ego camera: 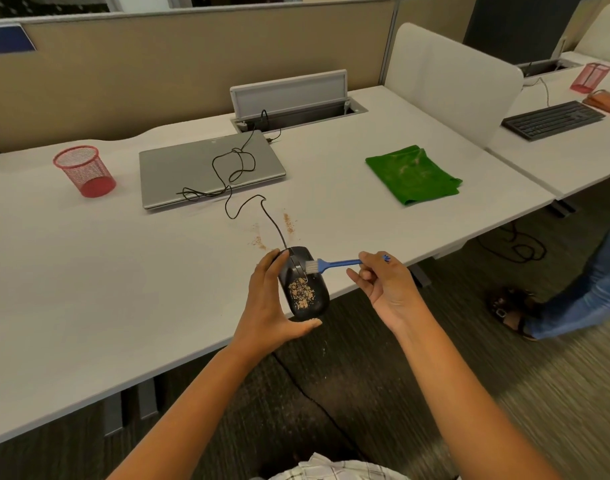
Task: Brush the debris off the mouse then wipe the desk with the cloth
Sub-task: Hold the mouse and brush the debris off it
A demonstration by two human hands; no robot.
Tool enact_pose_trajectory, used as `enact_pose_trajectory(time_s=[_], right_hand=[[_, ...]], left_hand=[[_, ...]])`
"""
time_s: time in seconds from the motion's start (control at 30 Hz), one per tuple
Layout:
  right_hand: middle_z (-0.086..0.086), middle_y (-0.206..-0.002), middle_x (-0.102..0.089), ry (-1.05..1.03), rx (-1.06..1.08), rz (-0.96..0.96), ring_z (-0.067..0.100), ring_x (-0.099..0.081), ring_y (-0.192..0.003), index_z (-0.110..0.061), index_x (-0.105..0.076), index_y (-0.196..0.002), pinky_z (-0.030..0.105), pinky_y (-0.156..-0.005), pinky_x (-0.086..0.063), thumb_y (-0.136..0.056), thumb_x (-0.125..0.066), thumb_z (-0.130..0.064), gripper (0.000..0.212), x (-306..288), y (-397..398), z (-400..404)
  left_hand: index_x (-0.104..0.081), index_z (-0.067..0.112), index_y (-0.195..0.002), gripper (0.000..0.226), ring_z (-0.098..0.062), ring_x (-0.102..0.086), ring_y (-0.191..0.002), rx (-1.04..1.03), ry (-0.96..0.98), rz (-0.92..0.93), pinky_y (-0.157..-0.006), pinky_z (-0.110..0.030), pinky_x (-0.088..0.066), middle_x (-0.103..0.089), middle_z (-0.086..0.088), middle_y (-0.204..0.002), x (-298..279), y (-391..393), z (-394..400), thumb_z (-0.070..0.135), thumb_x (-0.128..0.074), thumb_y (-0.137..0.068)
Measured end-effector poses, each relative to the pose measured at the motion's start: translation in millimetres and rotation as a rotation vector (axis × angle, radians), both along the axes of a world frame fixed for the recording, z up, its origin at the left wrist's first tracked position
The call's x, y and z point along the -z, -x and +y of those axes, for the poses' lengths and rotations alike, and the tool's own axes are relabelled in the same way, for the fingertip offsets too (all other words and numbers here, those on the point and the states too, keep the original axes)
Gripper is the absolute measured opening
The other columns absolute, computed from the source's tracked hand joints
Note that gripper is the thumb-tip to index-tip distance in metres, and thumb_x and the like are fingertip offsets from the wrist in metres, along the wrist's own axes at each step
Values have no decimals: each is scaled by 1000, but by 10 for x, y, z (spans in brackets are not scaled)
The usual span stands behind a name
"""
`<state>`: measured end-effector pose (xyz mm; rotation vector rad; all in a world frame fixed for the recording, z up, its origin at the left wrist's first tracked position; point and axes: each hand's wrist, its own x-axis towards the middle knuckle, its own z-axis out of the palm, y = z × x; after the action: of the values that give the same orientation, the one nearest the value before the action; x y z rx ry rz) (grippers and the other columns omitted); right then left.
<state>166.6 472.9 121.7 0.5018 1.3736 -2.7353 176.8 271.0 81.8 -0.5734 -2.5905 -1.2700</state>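
Observation:
My left hand [266, 306] grips a black wired mouse [305, 284] and holds it at the desk's front edge. Brown crumbs lie in a patch on the mouse's back. My right hand [383, 285] pinches the handle of a small blue brush [334, 263]. Its white bristles touch the mouse's top near the buttons. More crumbs [289, 224] are scattered on the white desk [89, 289] just beyond the mouse. A green cloth [412, 174] lies flat on the desk's right side, apart from both hands.
The mouse's cable [239, 168] loops over a closed grey laptop [210, 168]. A red mesh cup [83, 171] stands at the left. Behind is an open cable tray [289, 95]. A keyboard [552, 119] sits on the neighbouring desk. Another person's leg and sandal [514, 310] are on the right.

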Motion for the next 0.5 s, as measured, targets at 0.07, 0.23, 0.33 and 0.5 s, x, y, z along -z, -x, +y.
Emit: enact_pose_trajectory(time_s=[0.07,0.23,0.33,0.5], right_hand=[[-3,-47,-54,-32,-14,1,4,-54,-45,-12,-55,-68,25,-63,-57,-83,-62,-3,18,-16,-6,-47],[-3,-46,-54,-18,40,-59,4,-53,-44,-9,-56,-74,25,-62,-57,-83,-60,-2,13,1,-46,46],[-3,-46,-53,10,58,-52,5,-52,-43,-9,-56,-73,25,-61,-57,-84,-59,-2,13,-22,-48,65],[-3,-46,-54,-131,-15,23,5,-54,-45,-10,-53,-67,25,-65,-57,-83,-62,-2,20,-118,-27,-89]], left_hand=[[-6,45,-137,107,-6,-14,-135,0,-9,3,-107,-25,-17,-13,11,-145,-12,-4,7,57,-75,-56],[-6,47,-136,106,-5,-14,-135,5,-17,5,-105,-17,-14,-11,13,-145,-33,-7,-5,59,-74,-56],[-6,47,-136,108,-4,-14,-134,-4,-8,1,-104,-12,-12,-11,13,-145,-25,-21,-15,55,-77,-55],[-6,46,-136,108,-4,-13,-135,-7,3,2,-105,-16,-14,-10,16,-144,-30,-33,-25,55,-77,-55]])
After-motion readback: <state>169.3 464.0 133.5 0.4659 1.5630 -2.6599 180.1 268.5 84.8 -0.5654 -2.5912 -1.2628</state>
